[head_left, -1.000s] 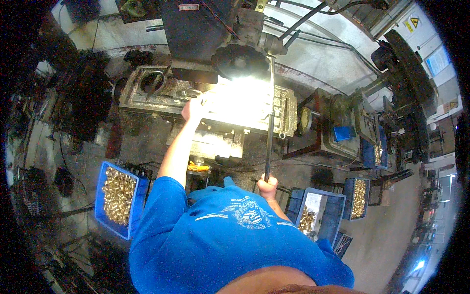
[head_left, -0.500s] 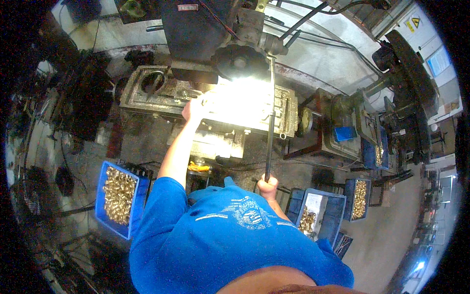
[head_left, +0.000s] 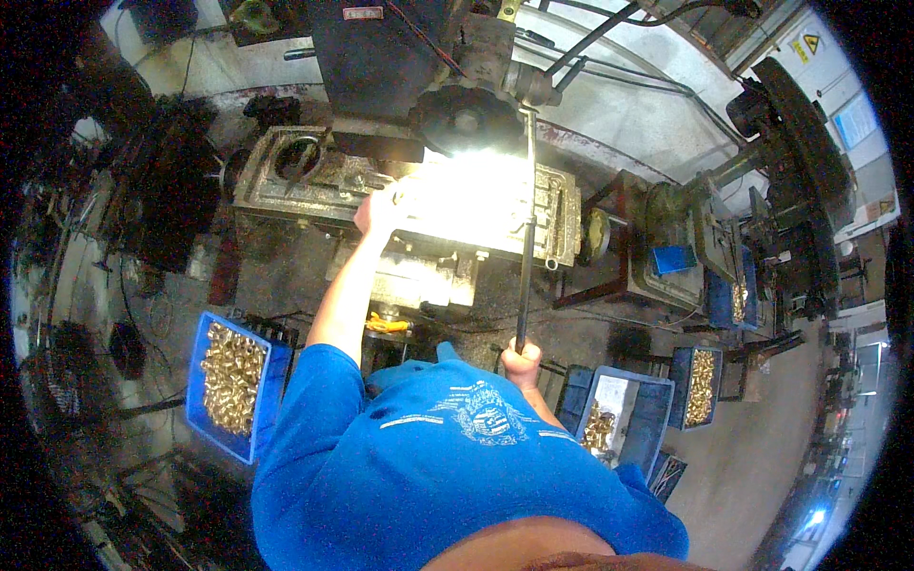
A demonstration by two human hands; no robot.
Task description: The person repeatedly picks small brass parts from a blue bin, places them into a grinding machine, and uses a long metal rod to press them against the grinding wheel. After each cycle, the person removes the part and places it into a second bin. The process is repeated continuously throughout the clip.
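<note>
My right hand (head_left: 521, 364) is closed round the lower end of a long lever (head_left: 526, 285) with a dark grip. The lever rises from there to the machine head (head_left: 466, 112), passing in front of the machine table (head_left: 562, 221). My left hand (head_left: 379, 211) is at the front edge of that metal table, left of the lever. Strong glare washes out its fingertips and whatever lies beside them, so I cannot see what it touches.
A blue crate (head_left: 197, 381) of small brass-coloured parts stands at left. To my right are a partly filled crate (head_left: 657, 419) and another blue crate (head_left: 682, 390) with similar parts. A yellow-orange object (head_left: 387, 325) lies below the table. A second machine (head_left: 666, 238) stands farther right.
</note>
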